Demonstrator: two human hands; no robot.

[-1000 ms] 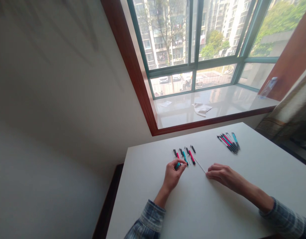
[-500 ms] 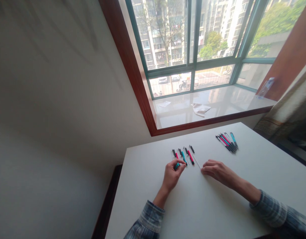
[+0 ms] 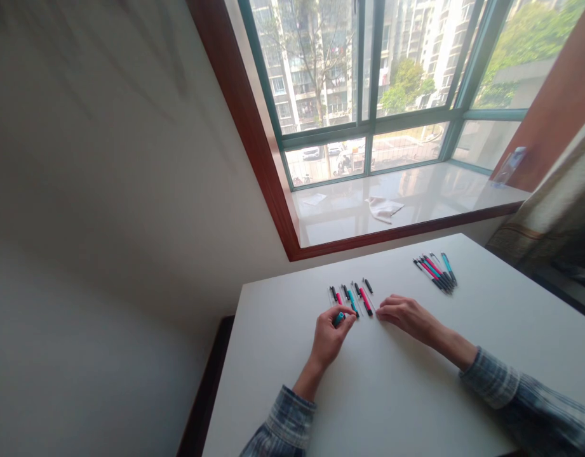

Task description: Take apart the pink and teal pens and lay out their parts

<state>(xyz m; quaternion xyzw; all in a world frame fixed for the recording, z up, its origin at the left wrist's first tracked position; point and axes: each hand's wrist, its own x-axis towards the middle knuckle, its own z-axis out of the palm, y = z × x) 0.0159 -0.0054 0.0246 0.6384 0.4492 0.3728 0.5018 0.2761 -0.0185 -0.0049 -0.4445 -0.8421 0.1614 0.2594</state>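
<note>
My left hand (image 3: 329, 334) is closed around a teal pen barrel (image 3: 338, 319), its fingers low over the near end of the row of pen parts. Between the fingertips of my right hand (image 3: 409, 319) is the near end of a thin pen refill (image 3: 373, 305), at the right side of the row. Beside it lie a pink barrel (image 3: 365, 299) with a dark end, a teal barrel (image 3: 352, 302) and several short black pieces, among them a black piece (image 3: 367, 285) at the far right. Another pink barrel (image 3: 338, 298) is partly hidden behind my left hand.
On the white table (image 3: 397, 393), a bunch of pink, teal and clear pens (image 3: 435, 273) lies toward the back right. Beyond the table's far edge, the windowsill (image 3: 340, 219) holds a crumpled white cloth (image 3: 383, 209) and a clear bottle (image 3: 509, 168). A wall (image 3: 130, 254) stands at the left.
My right hand has moved left and slightly away from me, bringing the refill closer alongside the pink barrel. My left hand stays almost still with the teal barrel.
</note>
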